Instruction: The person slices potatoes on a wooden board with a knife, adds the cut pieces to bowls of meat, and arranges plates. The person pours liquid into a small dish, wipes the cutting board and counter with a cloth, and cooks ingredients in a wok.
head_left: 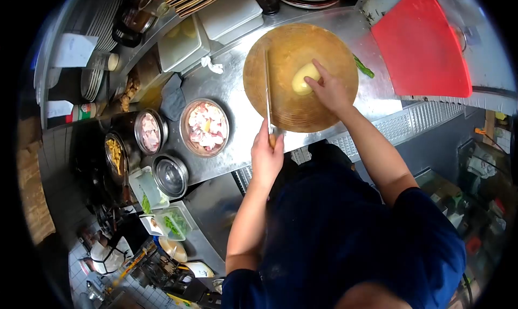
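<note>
CAUTION: slip of the workpiece. The smooth, pale-yellow oval potato [299, 84], apparently peeled, lies near the centre of the round brown wooden chopping board [291, 43]. Its curved surface could roll if pressed off-centre, more readily if damp.

CAUTION: blade contact. The long, thin metal-bladed knife [267, 88] lies over the left part of the board, apart from the potato. If it were brought across the board with the thumb and index finger extended as they are, the fingertips could lie in its path.

Pose, right hand [331, 93]: the forearm reaches in from the near right of the board; the grip is clamped on the potato, thumb on the board's left-facing side, index finger towards its far edge.

Pose, left hand [267, 160]: positioned just beyond the board's near edge, forearm extending back towards the body. The grip is closed around the knife handle, the blade directed towards the board's far edge. The blade appears nearly edge-on, so whether it touches the board cannot be determined
</note>
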A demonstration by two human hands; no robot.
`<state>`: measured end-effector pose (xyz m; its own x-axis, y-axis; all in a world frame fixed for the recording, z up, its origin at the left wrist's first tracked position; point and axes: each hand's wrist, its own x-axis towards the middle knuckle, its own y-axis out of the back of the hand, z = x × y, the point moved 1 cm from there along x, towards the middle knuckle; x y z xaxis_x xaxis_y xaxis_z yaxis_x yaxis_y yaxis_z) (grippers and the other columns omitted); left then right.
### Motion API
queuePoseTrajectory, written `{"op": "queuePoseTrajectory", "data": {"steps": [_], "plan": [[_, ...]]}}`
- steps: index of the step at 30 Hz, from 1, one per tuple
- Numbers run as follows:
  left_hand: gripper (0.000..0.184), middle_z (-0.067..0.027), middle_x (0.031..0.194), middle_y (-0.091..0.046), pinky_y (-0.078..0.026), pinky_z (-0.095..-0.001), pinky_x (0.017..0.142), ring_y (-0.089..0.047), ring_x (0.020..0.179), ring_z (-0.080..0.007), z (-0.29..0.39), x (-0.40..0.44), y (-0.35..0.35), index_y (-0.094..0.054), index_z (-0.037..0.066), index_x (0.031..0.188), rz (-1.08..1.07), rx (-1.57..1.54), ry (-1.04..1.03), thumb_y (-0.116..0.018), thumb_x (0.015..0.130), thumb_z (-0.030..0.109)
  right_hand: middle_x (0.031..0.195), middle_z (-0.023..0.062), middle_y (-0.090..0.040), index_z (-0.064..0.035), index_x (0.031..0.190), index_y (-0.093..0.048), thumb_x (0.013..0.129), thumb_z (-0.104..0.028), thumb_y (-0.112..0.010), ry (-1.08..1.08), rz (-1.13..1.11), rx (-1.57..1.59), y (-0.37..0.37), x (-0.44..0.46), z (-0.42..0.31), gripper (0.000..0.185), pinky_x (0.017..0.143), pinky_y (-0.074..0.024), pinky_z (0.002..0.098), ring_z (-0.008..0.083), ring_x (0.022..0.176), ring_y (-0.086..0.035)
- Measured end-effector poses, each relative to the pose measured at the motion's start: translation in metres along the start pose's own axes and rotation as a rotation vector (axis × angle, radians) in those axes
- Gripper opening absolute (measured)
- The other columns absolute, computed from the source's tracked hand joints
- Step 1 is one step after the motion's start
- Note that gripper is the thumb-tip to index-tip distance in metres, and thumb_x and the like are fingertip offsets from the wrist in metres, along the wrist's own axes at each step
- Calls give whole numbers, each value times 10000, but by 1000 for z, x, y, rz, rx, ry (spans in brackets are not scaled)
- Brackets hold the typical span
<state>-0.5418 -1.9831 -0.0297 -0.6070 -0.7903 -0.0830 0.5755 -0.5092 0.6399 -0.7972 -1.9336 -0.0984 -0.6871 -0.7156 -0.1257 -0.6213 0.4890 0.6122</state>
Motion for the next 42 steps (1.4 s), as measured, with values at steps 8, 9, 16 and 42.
{"op": "queuePoseTrajectory", "data": {"steps": [8,9,16,42], "plan": [[538,-220,840,-687,-546,-456,727,-688,756,-381,-8,-15,-7,-506,-50,1377,-36,306,72,-616,856,36,1010,140,-680,-53,1450,-518,843,-313,-810,42,42,229,15,-4,17,722,806,-549,350,236,867,-686],[545,-234,884,-690,-546,-467,734,-689,782,-398,-12,-12,-11,-503,-46,1379,-1,371,4,-613,852,36,1045,156,-674,-40,1422,-541,836,-304,-810,77,59,215,17,-3,16,697,829,-548,366,253,900,-684],[761,-190,886,-663,-558,-501,674,-678,730,-387,26,-3,-1,-279,219,1602,-80,484,-128,-579,926,41,1141,121,-624,-60,1031,-685,818,-170,-772,571,319,-27,20,-10,21,255,943,-498,426,342,1063,-594],[915,-193,748,-642,-543,-484,580,-662,624,-371,52,79,-19,-245,182,1620,-395,627,-341,-578,804,-63,1106,92,-620,-89,967,-660,750,-126,-785,797,228,-56,16,-1,37,253,904,-528,404,315,1083,-592]]}}
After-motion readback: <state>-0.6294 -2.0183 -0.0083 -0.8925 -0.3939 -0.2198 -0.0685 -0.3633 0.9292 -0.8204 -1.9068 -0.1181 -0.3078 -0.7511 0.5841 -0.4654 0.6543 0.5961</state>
